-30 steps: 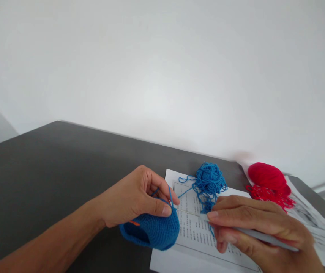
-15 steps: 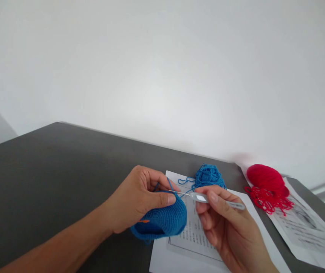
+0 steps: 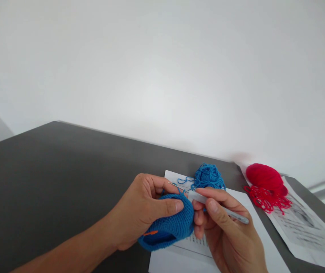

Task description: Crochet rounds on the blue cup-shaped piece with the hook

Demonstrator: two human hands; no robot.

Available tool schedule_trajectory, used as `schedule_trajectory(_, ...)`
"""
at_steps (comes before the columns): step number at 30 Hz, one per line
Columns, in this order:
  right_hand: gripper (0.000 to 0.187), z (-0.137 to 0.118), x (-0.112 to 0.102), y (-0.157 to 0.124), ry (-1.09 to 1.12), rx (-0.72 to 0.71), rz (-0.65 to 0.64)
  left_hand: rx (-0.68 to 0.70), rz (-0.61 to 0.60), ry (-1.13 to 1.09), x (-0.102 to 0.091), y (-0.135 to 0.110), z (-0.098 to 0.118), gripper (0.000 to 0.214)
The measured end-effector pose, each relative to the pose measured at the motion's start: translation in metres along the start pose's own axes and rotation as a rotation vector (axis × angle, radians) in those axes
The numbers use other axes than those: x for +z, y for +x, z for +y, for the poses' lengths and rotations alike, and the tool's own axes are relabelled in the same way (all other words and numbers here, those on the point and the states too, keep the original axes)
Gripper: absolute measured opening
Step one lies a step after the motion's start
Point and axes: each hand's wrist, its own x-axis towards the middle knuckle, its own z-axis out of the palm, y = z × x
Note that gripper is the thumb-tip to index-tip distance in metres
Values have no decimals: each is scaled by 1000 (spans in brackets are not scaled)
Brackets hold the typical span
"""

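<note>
Blue crochet piece [image 3: 176, 223]: cup-shaped, dense ribbed stitches, soft wool, open mouth facing down-left toward me, with an orange stitch marker [image 3: 150, 233] clipped at the rim. It sits low centre, held just above the near edge of a printed paper sheet [image 3: 165, 265]. My left hand [image 3: 142, 208] is curled round it, thumb pressed flat on the outside, fingers behind the rim.

Crochet hook [image 3: 198, 197]: thin, pale grey, smooth, metal tip. Its long axis runs from lower right up to the left, tip pointing left over the piece's top edge, where blue strands cross it. My right hand [image 3: 225, 231] pinches the handle between thumb and forefinger, other fingers folded under, knuckles touching the piece.

Loose blue yarn ball [image 3: 208, 176] lies just behind, on the sheet's far end, tangled, a strand leading to the work. Red yarn ball [image 3: 265, 178] is further right, with loose loops spilling onto a second printed sheet [image 3: 307, 231]. Dark grey matte table [image 3: 51, 170] sits under everything; plain white wall [image 3: 162, 68] behind.
</note>
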Motion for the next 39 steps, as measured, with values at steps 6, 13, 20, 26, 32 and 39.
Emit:
schedule_trajectory(6, 17, -4, 0, 3, -43, -23, -34, 32, -106, -10, 0, -1, -1, 39)
schedule_trajectory(13, 15, -9, -2, 6, -160, -93, -40, 4, -49, 49, 0, -1, 6, 73)
schedule_trajectory(20, 20, -18, -19, 5, -313, -105, -181, -26, -19, 175, -4, -2, 7, 79)
schedule_trajectory(26, 20, -29, -18, 7, -403, -176, -233, -28, 14, 203, -3, -1, 7, 79)
schedule_trajectory(32, 21, -36, -19, 8, -524, -257, -268, -42, 31, 140, -2, 0, 8, 76)
schedule_trajectory(39, 23, -39, -19, 8, -666, -344, -267, -5, 40, 146, -2, -1, 6, 64)
